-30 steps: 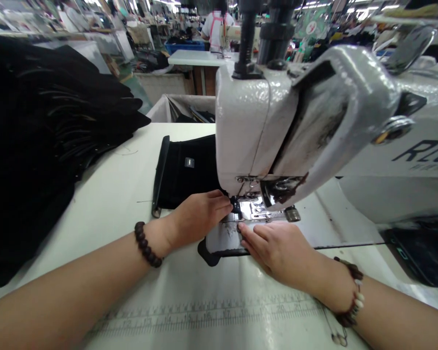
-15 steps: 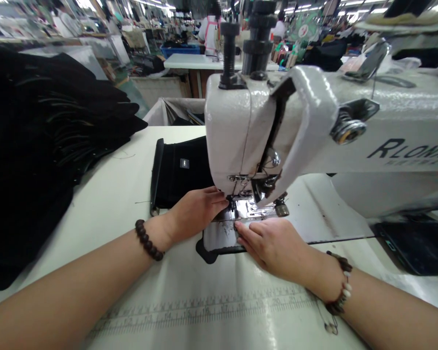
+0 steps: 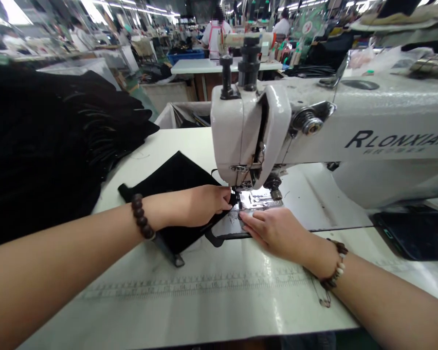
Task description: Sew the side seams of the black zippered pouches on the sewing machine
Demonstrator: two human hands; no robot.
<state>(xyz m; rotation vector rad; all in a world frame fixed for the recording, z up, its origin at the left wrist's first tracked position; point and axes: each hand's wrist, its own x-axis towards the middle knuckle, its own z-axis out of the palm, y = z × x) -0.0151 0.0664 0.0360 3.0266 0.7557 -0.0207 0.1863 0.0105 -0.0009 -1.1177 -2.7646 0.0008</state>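
Note:
A black fabric piece lies turned on the table, one corner at the needle area of a white sewing machine. A bound strip runs along its left edge. My left hand rests over the piece, fingers closed on its corner just left of the presser foot. On the metal plate, my right hand lies with fingers stretched out together and fingertips near the front of the foot. Nothing shows in the right hand. The exact stitching point is hard to see behind the machine head.
A large heap of black fabric pieces covers the table's left side. A dark phone lies at the right. Ruler markings run along the front. Behind stand a fabric-lined bin, another table and several people.
The black piece has been turned, its bound edge now slanting toward the front, and its small label no longer shows. My left fingers have closed on the corner. The right hand stays by the foot.

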